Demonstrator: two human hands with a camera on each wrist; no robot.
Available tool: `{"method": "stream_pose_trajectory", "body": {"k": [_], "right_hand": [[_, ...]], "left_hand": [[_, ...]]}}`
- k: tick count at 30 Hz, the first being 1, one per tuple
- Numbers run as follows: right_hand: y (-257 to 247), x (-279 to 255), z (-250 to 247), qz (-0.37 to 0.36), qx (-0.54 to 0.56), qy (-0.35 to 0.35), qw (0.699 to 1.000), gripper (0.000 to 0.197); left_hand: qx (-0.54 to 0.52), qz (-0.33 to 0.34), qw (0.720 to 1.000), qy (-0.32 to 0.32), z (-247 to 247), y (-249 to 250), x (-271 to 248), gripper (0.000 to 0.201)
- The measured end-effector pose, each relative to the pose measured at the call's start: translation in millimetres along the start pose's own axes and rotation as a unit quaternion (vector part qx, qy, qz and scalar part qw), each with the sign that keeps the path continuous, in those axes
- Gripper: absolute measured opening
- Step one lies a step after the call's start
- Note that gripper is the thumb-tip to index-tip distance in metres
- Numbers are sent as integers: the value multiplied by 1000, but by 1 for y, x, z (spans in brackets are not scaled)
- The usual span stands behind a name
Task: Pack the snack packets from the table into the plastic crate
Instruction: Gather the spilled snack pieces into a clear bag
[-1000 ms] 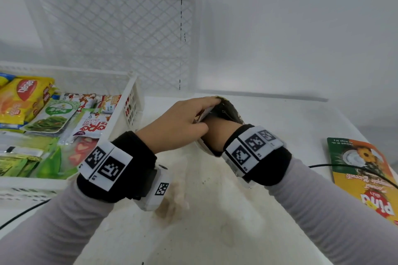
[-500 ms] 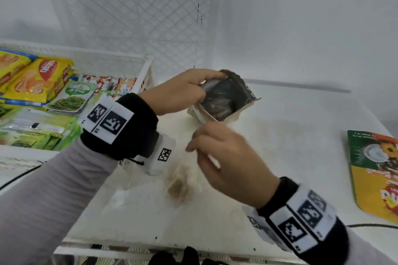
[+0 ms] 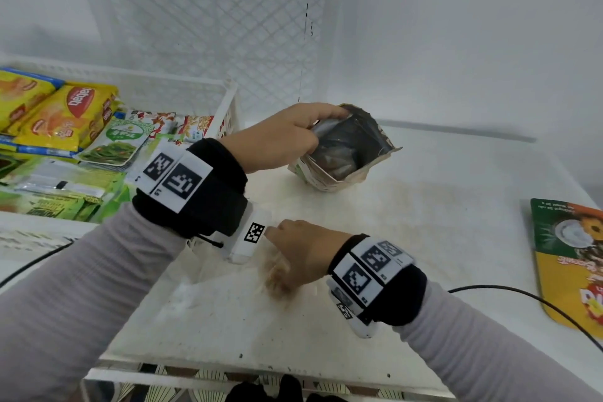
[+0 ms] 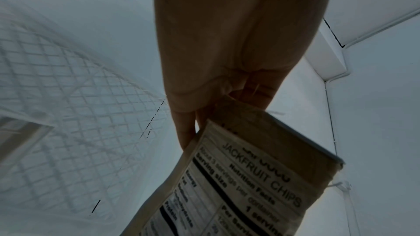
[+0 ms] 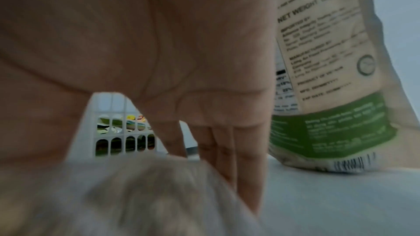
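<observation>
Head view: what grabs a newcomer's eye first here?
The torn-open jackfruit chips pouch stands mid-table, its silver lining showing, with the left hand pinching its top edge. Nearer the person, the right hand reaches down with straight fingers at a pale brown pile of spilled crumbs on the table. On the left, the white crate already holds bright yellow and green packets.
</observation>
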State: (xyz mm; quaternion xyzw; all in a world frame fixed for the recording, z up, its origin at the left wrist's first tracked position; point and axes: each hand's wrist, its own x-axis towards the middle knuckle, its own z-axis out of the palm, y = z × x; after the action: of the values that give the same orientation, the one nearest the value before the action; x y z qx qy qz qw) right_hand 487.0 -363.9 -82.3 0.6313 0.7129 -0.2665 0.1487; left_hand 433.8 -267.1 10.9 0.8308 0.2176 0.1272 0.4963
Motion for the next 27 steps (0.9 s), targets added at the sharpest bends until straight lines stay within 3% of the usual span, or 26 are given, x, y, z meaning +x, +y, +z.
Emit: {"method": "stream_pose_trajectory", "body": {"k": [4, 10, 14, 17, 22, 25, 27], "right_hand": [[-4, 2, 1, 51, -9, -36, 998, 80], [3, 0, 10, 26, 89, -4, 996, 69], [17, -31, 9, 13, 232, 74, 970, 46], [23, -77, -12, -16, 264, 155, 952, 43], [36, -155, -70, -93, 383, 284, 874, 42], [40, -160, -85, -113, 423, 432, 788, 39], [35, -142, -82, -86, 388, 553, 732, 38]], "left_hand": [[3, 2, 1000, -2, 0, 0, -1, 66], [-4, 11, 1000, -2, 1, -3, -2, 66], [-2, 19, 1000, -5, -1, -5, -4, 66], [-5, 26, 1000, -5, 0, -6, -5, 65], [7, 44, 999, -5, 5, -6, -7, 57], [1, 56, 998, -8, 9, -4, -6, 50], [-1, 56, 998, -4, 10, -2, -7, 52]]}}
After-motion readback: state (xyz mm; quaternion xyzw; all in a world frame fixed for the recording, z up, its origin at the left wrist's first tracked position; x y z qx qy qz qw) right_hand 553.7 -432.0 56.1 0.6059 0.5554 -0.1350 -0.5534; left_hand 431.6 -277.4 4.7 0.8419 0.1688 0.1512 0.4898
